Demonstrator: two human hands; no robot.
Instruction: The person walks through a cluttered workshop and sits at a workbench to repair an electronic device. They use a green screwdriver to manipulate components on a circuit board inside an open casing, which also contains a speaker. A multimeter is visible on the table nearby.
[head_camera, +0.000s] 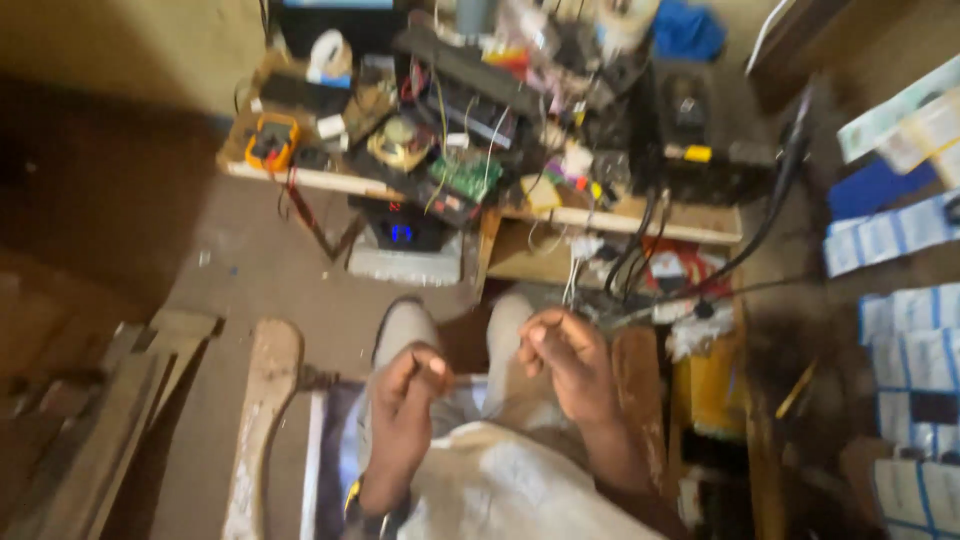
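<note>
— What are your hands doing?
— I'm curling my left hand (408, 385) and right hand (560, 362) loosely over my lap, apart from each other; whether they're pinching anything, I cannot tell.
— And ahead of them?
— A cluttered surface (620, 218) is carrying a green circuit board (467, 174) and an orange multimeter (272, 142), well beyond my fingers.
</note>
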